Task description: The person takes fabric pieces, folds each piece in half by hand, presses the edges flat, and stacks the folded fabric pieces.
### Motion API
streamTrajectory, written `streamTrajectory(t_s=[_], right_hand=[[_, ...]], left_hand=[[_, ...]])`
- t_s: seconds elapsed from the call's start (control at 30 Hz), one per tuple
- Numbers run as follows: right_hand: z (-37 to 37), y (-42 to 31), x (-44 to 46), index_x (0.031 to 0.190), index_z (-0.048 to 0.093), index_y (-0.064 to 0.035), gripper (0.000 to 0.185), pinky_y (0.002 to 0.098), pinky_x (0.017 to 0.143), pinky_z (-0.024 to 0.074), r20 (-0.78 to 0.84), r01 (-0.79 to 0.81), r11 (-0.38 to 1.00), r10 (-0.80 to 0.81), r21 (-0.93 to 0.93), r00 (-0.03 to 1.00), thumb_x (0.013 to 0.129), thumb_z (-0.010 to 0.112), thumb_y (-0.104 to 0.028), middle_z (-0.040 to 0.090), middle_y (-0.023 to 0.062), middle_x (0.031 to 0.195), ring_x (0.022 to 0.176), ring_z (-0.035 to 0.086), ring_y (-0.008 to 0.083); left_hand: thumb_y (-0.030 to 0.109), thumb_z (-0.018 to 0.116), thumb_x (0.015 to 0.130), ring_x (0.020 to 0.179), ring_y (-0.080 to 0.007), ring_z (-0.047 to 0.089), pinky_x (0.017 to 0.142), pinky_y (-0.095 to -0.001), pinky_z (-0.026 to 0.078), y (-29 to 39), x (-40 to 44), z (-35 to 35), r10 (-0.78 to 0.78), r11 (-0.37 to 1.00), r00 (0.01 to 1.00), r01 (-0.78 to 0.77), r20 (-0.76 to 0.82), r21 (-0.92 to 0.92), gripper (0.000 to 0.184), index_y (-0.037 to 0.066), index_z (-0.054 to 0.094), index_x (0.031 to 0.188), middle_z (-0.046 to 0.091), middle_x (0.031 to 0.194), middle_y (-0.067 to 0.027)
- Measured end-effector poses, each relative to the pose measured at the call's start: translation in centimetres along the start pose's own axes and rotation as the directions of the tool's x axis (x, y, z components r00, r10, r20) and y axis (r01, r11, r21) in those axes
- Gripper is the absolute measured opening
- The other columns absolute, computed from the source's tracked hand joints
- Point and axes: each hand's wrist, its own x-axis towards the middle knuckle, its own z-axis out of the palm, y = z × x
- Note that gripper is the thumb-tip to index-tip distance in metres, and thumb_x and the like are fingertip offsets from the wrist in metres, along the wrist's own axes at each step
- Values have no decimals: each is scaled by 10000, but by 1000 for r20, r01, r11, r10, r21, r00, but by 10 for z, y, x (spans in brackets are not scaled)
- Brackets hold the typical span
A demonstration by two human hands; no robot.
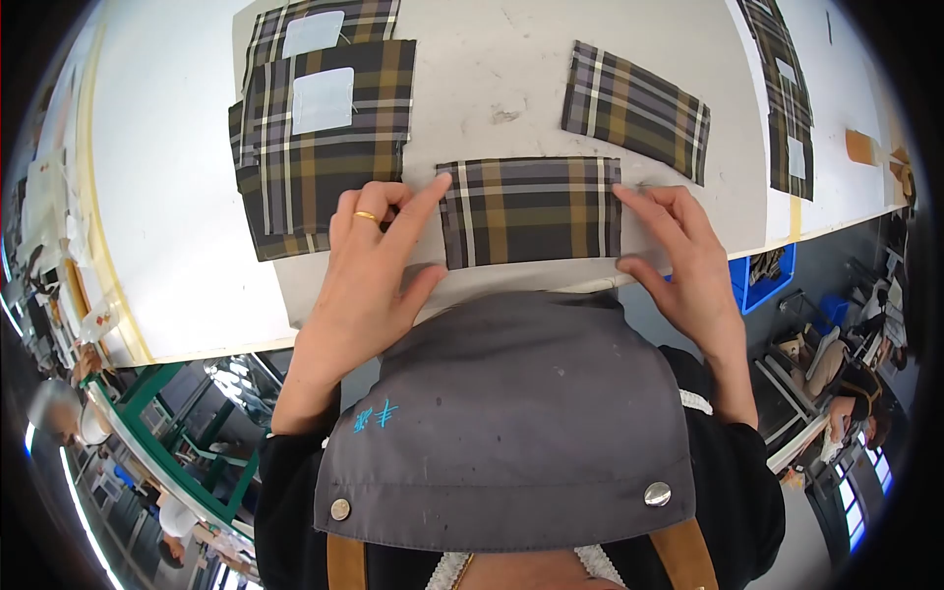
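A rectangular plaid fabric piece [531, 212] lies flat on the grey board [492, 88], close to the table's front edge. At its left end is my left hand [379, 256], index fingertip on the upper left corner, thumb by the lower left corner, a ring on one finger. My right hand [683, 256] mirrors it at the right end, index finger on the upper right edge and thumb near the lower right corner. Both hands have their fingers apart and grip nothing. Another folded plaid piece [637, 110] lies slanted behind, to the right.
Plaid pieces with pale patches [323, 100] are stacked at the left of the board. More patched plaid [787, 108] lies at the far right. A blue bin [767, 280] sits below the table's right edge. Other people are visible at both lower sides.
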Motion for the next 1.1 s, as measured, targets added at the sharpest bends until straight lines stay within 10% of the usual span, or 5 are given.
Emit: streamTrajectory(t_s=[0.3, 0.6, 0.8, 0.9, 1.1], right_hand=[[55, -27, 24, 1506, 369, -35, 905, 472, 1178, 278, -10, 319, 946, -319, 53, 948, 795, 734, -461, 385, 156, 1550, 1458, 340, 328], [47, 6, -7, 1559, 231, -18, 1154, 487, 1202, 197, 4, 166, 949, -171, -268, 985, 699, 713, -616, 254, 159, 1623, 1508, 235, 313], [51, 0, 3, 1398, 541, -79, 734, 514, 1152, 306, -208, 317, 945, -327, -83, 922, 754, 793, -323, 417, 147, 1538, 1425, 396, 343], [56, 1, 15, 961, 691, -93, 208, 547, 1124, 341, -198, 434, 895, -447, -109, 872, 771, 774, -79, 638, 68, 1295, 1345, 502, 316], [1, 6, 13, 871, 666, -75, 148, 546, 1111, 358, -524, 306, 879, -466, -366, 713, 772, 750, -4, 682, 111, 1189, 1289, 537, 402]], left_hand=[[306, 668, 878, 1473, -383, 264, 1187, -469, 218, 12, 24, 66, 273, 954, 961, -265, -39, 142, 740, -33, 390, 1473, 319, 1569, -210], [419, 596, 925, 1525, -378, 144, 1220, -501, 147, 2, -2, 59, 88, 969, 995, -74, -47, 236, 901, -65, 166, 1551, 146, 1634, -241], [370, 686, 877, 1512, -353, 223, 1211, -554, 76, 8, -10, 50, 138, 981, 972, -109, -188, 158, 824, -12, 326, 1512, 283, 1606, -185], [269, 807, 781, 1452, -306, 367, 1201, -582, 54, 6, -14, 30, 178, 971, 941, -120, -287, 208, 598, 95, 613, 1319, 543, 1444, -65], [213, 786, 812, 1313, -300, 472, 1186, -580, 99, -31, -21, 0, -1, 937, 869, 175, -495, 303, 378, 98, 689, 1159, 619, 1227, -46]])
